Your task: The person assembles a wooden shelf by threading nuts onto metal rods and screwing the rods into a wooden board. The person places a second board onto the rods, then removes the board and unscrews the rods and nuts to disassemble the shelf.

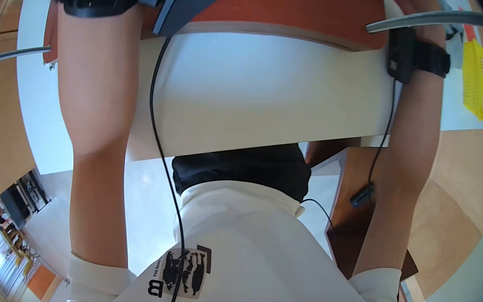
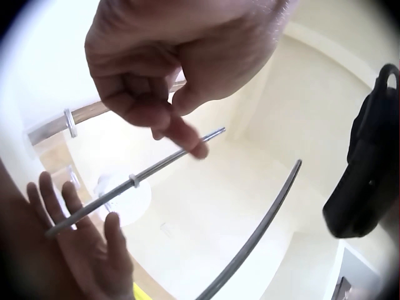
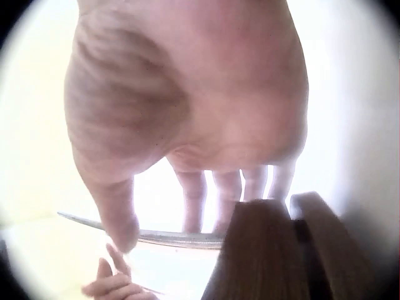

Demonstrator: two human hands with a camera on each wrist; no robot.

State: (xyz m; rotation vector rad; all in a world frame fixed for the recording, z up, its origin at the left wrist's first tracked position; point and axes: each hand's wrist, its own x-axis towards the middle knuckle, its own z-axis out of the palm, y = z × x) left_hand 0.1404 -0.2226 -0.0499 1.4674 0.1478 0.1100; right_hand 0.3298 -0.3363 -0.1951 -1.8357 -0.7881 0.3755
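In the left wrist view the left hand [image 2: 175, 62] has several loosely bent fingers and one pointing down. That fingertip overlaps a straight metal rod [image 2: 161, 165] bearing a small ring [image 2: 134, 180]; whether they touch I cannot tell. Behind the rod's lower end is the right hand [image 2: 100, 256], fingers spread. A second, curved grey rod [image 2: 253, 240] rises to its right. The right wrist view shows the right hand [image 3: 187, 106] with straight fingers, a thin grey rod [image 3: 181, 239] crossing near their tips, and the left hand's fingers [image 3: 115, 284] below. Neither hand visibly grips anything.
The head view shows a red-brown surface [image 1: 288, 5], a pale table edge [image 1: 264, 85], a yellow basket [image 1: 475, 80] at the right, and grey rods at the left [image 1: 2, 58] and right [image 1: 429, 21]. A black cable [image 1: 159, 139] hangs near the left arm.
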